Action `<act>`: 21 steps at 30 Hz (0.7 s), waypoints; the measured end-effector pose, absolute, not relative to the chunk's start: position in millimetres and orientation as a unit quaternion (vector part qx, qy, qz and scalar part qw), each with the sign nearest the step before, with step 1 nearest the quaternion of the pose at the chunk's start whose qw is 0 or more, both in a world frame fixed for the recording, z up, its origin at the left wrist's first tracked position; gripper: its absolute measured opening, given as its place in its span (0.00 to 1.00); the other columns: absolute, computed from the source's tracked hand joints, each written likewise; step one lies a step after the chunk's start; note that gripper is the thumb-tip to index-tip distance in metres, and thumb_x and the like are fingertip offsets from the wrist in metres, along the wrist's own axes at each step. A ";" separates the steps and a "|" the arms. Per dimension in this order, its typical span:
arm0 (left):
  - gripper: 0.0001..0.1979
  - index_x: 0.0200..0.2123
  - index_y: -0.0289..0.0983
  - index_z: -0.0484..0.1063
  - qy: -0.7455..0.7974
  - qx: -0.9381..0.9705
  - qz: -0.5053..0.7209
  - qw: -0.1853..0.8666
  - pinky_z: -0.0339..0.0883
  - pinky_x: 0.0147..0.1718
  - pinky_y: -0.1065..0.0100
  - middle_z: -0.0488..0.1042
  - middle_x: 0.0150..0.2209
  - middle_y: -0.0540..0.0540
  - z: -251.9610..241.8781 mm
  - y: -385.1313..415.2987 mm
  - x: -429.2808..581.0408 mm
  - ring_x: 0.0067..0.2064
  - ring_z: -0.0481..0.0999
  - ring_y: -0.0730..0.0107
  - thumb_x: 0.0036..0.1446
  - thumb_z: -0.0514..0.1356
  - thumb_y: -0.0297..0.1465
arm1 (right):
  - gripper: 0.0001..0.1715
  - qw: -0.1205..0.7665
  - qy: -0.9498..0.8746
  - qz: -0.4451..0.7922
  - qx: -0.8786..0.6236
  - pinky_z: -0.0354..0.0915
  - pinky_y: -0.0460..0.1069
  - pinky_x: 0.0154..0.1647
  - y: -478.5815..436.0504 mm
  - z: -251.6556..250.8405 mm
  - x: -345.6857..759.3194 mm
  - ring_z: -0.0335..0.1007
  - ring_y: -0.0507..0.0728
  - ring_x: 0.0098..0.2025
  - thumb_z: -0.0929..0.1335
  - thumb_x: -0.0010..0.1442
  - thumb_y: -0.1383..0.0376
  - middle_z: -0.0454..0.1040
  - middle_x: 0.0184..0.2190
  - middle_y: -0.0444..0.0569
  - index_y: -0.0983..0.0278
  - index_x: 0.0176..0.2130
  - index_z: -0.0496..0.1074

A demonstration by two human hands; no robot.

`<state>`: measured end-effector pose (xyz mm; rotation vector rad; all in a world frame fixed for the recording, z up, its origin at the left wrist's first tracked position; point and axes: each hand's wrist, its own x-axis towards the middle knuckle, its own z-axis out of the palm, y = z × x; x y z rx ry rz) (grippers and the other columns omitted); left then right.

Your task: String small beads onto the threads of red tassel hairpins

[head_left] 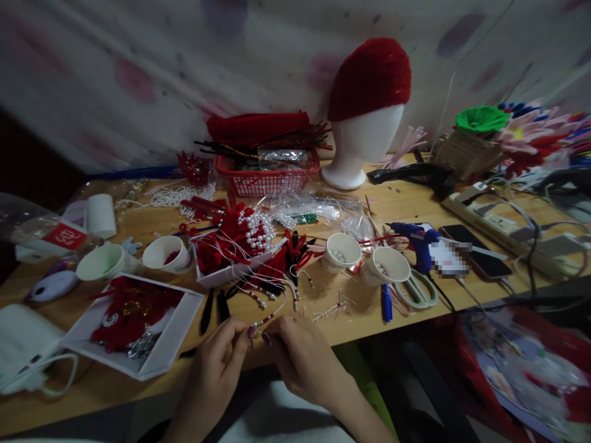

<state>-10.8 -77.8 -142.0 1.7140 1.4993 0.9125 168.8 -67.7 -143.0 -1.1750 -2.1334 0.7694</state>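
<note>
Both hands meet close together over the table's front edge. My left hand (226,347) pinches the end of a thin string of red and white beads (269,318), which runs up and to the right from the fingertips. My right hand (300,354) is closed beside it with the thumb and finger pressed together; what sits between them is too small to make out. Just beyond lie more beaded strands (258,298) with loose white threads. To the right, another short beaded strand (329,311) rests on the wood among thin pins.
A white box (231,274) holds red pieces and pearl strings; an open box (168,351) stands left. Paper cups (341,252) hold beads. A blue glue gun (418,237), scissors (422,292) and a phone (478,252) lie right. Behind stands a foam head (364,144) with a red cap.
</note>
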 end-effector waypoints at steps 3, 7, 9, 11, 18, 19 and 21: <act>0.09 0.30 0.41 0.71 0.584 0.659 0.369 0.297 0.68 0.30 0.73 0.74 0.28 0.51 -142.1 -77.6 -20.5 0.30 0.75 0.70 0.64 0.57 0.35 | 0.08 0.309 -0.795 0.306 -0.424 0.61 0.48 0.33 -64.1 -143.7 166.3 0.71 0.57 0.33 0.61 0.62 0.71 0.76 0.32 0.51 0.62 0.39 0.67; 0.03 0.35 0.43 0.74 0.620 0.648 0.404 0.179 0.68 0.37 0.72 0.77 0.33 0.52 -134.4 -76.5 -49.2 0.35 0.76 0.69 0.59 0.62 0.35 | 0.08 0.310 -0.793 0.313 -0.420 0.61 0.48 0.33 -60.0 -150.4 161.2 0.72 0.56 0.32 0.61 0.63 0.70 0.77 0.31 0.50 0.63 0.39 0.69; 0.04 0.36 0.45 0.74 0.643 0.637 0.405 0.130 0.68 0.42 0.70 0.78 0.36 0.51 -129.1 -76.6 -61.8 0.38 0.77 0.67 0.60 0.62 0.37 | 0.08 0.302 -0.800 0.312 -0.415 0.62 0.48 0.33 -58.3 -153.7 158.2 0.73 0.57 0.33 0.61 0.64 0.68 0.77 0.31 0.51 0.63 0.39 0.69; 0.05 0.37 0.45 0.75 0.651 0.632 0.404 0.115 0.69 0.42 0.69 0.79 0.36 0.52 -124.4 -76.8 -64.9 0.38 0.78 0.67 0.61 0.60 0.37 | 0.09 0.293 -0.806 0.321 -0.403 0.62 0.48 0.34 -57.0 -156.5 155.2 0.74 0.57 0.34 0.60 0.64 0.69 0.78 0.32 0.52 0.63 0.39 0.69; 0.09 0.37 0.42 0.77 0.475 0.767 0.319 0.291 0.71 0.37 0.71 0.78 0.34 0.49 -101.5 -54.0 -5.7 0.38 0.78 0.68 0.64 0.56 0.29 | 0.09 0.259 -0.825 0.301 -0.402 0.62 0.49 0.31 -60.8 -171.3 149.0 0.71 0.59 0.32 0.64 0.53 0.70 0.76 0.31 0.52 0.64 0.37 0.69; 0.10 0.40 0.42 0.77 0.462 0.778 0.293 0.308 0.71 0.40 0.70 0.78 0.36 0.48 -98.1 -46.4 2.6 0.40 0.77 0.67 0.64 0.55 0.27 | 0.09 0.269 -0.827 0.294 -0.397 0.62 0.49 0.30 -62.7 -173.8 149.4 0.71 0.59 0.31 0.65 0.52 0.70 0.76 0.31 0.52 0.64 0.37 0.69; 0.13 0.43 0.42 0.77 0.431 0.803 0.259 0.321 0.70 0.44 0.67 0.77 0.38 0.48 -94.0 -30.1 15.9 0.42 0.76 0.67 0.64 0.54 0.24 | 0.10 0.309 -0.826 0.287 -0.374 0.62 0.49 0.30 -67.1 -178.1 151.7 0.71 0.58 0.31 0.64 0.52 0.70 0.77 0.31 0.52 0.63 0.37 0.69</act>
